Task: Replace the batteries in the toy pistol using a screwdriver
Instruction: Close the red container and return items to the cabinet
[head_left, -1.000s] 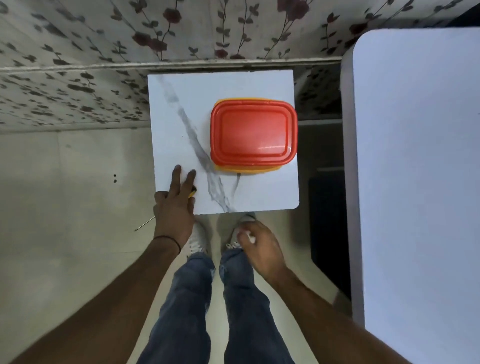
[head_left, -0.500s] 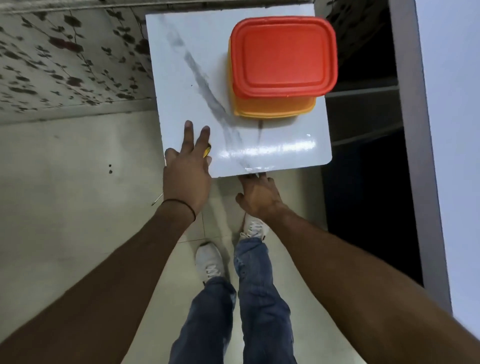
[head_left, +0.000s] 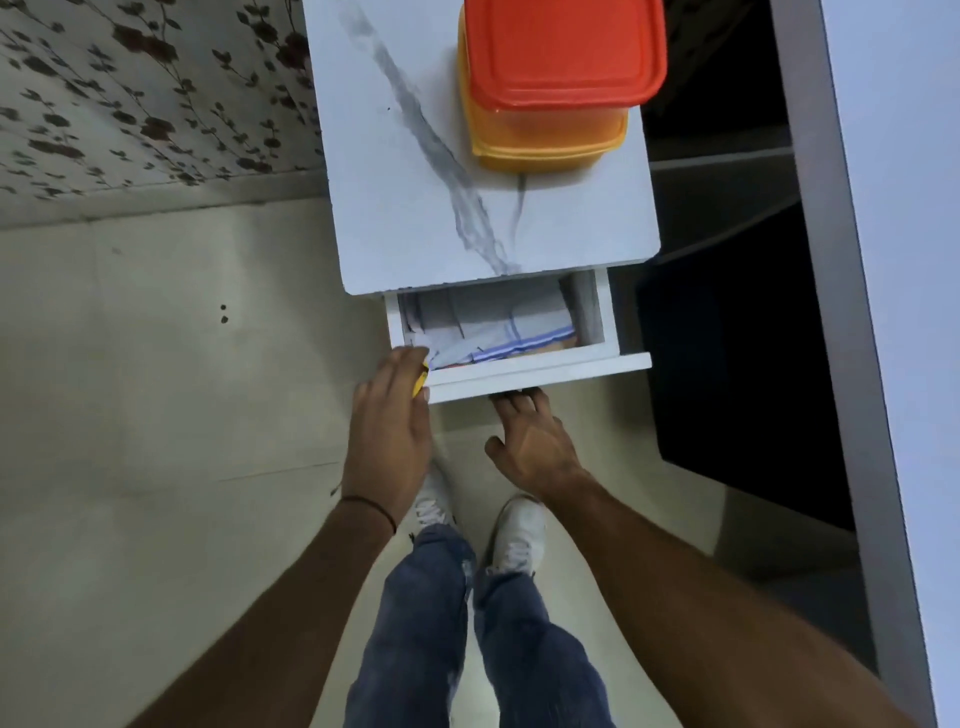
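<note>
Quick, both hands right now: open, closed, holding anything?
Left hand: grips the yellow-handled screwdriver.
Right hand: fingertips hidden under the white drawer front; grip cannot be told.

Both bare forearms enter from below, the left from 7 o'clock and the right from 5 o'clock, and both reach toward 12 o'clock. The left hand (head_left: 389, 436) shows its back, with a thin dark band (head_left: 371, 512) on the wrist, and its fingers curl round a yellow screwdriver (head_left: 418, 385). The right hand (head_left: 532, 447) is at its 3 o'clock, near but apart. Its thumb spreads toward 9 o'clock. Its fingers go under a drawer front (head_left: 540, 371), tips hidden, so I cannot tell the grip.
</note>
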